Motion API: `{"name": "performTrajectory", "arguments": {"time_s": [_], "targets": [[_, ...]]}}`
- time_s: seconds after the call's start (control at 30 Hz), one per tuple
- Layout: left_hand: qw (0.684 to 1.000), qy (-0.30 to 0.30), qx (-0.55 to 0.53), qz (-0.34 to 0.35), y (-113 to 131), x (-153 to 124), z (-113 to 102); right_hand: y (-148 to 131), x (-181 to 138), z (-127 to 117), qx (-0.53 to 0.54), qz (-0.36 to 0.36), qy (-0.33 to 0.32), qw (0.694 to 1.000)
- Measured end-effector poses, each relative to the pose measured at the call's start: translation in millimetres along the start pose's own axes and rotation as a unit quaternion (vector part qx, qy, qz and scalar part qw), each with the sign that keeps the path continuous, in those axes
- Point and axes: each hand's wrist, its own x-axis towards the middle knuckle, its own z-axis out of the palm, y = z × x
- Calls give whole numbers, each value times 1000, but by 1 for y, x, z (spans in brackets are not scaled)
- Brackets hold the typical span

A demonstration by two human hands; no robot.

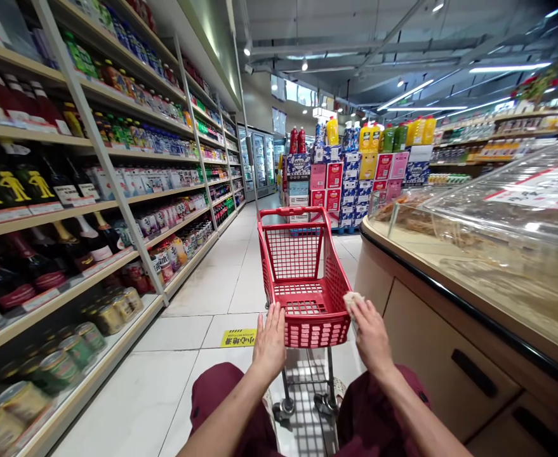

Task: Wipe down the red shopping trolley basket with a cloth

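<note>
A red plastic shopping cart (319, 295) stands in front of me between my knees, its basket of open lattice on a grey metal frame with black wheels. My left hand (270, 341) lies flat along the near left corner of the basket, fingers stretched out and holding nothing. On the opposite side, my right hand (370, 333) presses a crumpled off-white cloth (353, 301) at the near right corner of the rim. Part of the cloth is hidden under the fingers. Whether the cloth touches the rim I cannot tell exactly.
Shelves (117, 209) of bottles and cans line the left side. A wooden counter (431, 355) with clear covers stands close on the right. Stacked drink cartons (333, 184) rise ahead beyond the cart. A yellow floor sign (238, 337) marks the white tiles.
</note>
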Motion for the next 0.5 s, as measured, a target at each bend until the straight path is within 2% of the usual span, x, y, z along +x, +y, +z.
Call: {"name": "performTrajectory", "arguments": {"time_s": [0.07,0.17,0.23,0.37,0.4,0.5], "targets": [[1000,-6,-2,3,5,-1,1,-3,-2,1,-2,-6,11,1000],[1000,-4,-3,23,10,-2,2,-28,-8,17,42,-112,-33,992],[1000,3,2,28,8,-4,1,-32,-9,19,47,-142,-45,988],[1000,13,2,12,-1,-7,1,-3,-7,-1,-9,-42,-10,999],[1000,14,1,7,-1,-7,1,-2,-7,-2,-13,-34,-9,999],[1000,15,-4,-3,1,-7,2,-25,-12,14,6,-70,-29,997]]}}
